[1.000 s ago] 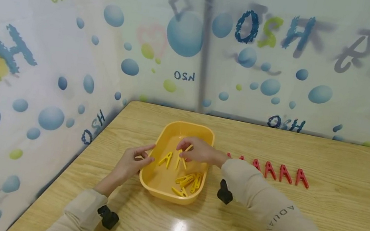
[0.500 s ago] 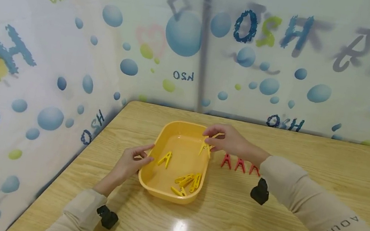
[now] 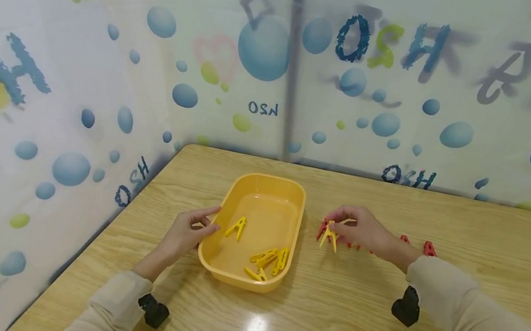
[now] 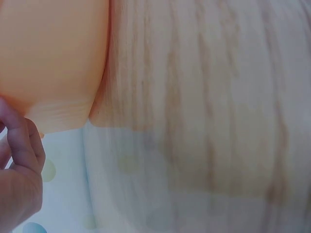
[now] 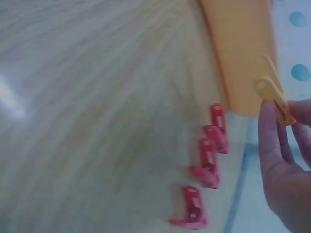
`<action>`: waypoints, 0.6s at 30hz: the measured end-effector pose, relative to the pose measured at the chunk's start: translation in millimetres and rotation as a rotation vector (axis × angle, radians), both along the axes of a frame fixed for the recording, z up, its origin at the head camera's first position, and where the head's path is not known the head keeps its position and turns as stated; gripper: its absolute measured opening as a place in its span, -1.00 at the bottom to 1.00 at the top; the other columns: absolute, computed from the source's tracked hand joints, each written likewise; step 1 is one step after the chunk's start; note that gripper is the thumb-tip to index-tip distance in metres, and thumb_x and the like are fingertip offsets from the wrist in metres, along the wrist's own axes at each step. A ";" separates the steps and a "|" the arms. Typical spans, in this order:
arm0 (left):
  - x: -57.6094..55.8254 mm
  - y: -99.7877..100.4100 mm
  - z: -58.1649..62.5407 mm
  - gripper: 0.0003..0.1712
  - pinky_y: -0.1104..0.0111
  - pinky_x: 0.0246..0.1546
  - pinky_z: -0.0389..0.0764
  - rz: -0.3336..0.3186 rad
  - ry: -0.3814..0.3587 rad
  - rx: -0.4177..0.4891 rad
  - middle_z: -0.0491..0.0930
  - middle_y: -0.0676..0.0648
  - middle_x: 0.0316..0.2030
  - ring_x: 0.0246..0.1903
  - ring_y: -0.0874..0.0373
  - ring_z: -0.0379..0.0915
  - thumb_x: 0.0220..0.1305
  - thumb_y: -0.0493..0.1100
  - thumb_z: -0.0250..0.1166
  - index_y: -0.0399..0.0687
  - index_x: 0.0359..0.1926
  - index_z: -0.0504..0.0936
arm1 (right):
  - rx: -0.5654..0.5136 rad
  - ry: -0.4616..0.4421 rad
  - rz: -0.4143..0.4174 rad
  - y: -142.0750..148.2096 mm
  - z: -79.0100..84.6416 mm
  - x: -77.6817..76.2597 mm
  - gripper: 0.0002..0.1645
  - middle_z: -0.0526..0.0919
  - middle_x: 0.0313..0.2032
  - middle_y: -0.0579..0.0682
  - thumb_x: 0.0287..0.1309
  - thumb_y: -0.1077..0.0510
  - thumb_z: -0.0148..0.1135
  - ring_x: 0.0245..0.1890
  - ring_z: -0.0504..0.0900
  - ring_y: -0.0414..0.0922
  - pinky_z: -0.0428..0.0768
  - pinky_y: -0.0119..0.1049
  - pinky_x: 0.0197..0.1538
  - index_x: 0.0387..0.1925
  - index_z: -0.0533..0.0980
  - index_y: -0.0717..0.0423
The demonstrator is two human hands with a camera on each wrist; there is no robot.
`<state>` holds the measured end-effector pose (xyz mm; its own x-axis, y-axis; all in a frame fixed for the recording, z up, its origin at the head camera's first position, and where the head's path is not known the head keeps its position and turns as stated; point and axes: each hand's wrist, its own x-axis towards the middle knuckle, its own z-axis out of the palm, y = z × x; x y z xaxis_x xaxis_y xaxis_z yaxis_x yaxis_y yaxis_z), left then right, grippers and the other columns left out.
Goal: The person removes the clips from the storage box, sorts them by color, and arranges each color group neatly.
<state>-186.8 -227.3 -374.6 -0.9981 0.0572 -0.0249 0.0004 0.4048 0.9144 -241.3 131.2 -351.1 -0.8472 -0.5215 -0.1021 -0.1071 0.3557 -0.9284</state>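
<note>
Between the thumb and fingers of my right hand (image 3: 364,230) is a yellow clothespin (image 3: 329,236), legs pointing down. It overlaps the leftmost red clothespin (image 3: 322,229) in the head view. The right wrist view shows the pinched clothespin (image 5: 274,99) at the fingertips, with red clothespins (image 5: 209,162) standing below the hand on the table. My left hand (image 3: 187,234) holds the left rim of a yellow plastic tray (image 3: 247,283), its bent fingers beside the tray wall (image 4: 53,63) in the left wrist view. One yellow clothespin (image 3: 237,227) stands apart inside; several others (image 3: 268,260) lie heaped near its front right corner.
A row of several red clothespins (image 3: 429,249) runs right of the tray on the wooden table (image 3: 334,327), partly hidden behind my right hand. A patterned wall covering (image 3: 387,121) rises at the table's back edge, with another at the left.
My right hand has lifted a yellow clothespin from the tray, carried it over the right rim and lowered it by the left end of the red row. The left hand stays at the rim.
</note>
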 end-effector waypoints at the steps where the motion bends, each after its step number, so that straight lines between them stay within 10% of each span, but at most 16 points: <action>1: -0.1 0.1 -0.3 -0.48 0.40 -0.66 0.52 -0.001 0.001 0.000 0.41 -0.12 -0.42 -0.56 0.16 0.43 0.15 -0.23 0.20 -0.13 0.17 0.38 | 0.002 -0.016 -0.010 1.4 -5.6 1.5 -0.66 0.43 -0.24 0.14 0.17 0.20 0.08 -0.31 0.55 -0.01 0.54 -0.06 -0.21 -0.09 0.39 0.38; 18: -0.3 0.7 -0.1 -0.48 0.33 -0.64 0.55 -0.002 0.002 0.012 0.41 -0.12 -0.42 -0.51 0.07 0.46 0.15 -0.24 0.21 -0.14 0.17 0.38 | 0.034 0.031 -0.005 -9.0 -47.1 13.9 -0.79 0.49 -0.41 0.03 0.10 0.27 0.14 -0.45 0.47 -0.11 0.56 -0.23 -0.49 -0.24 0.48 0.36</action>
<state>-187.1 -226.5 -374.7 -0.9980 0.0596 -0.0227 0.0026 0.3936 0.9193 -227.5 122.2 -398.2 -0.8529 -0.5136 -0.0933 -0.1336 0.3875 -0.9121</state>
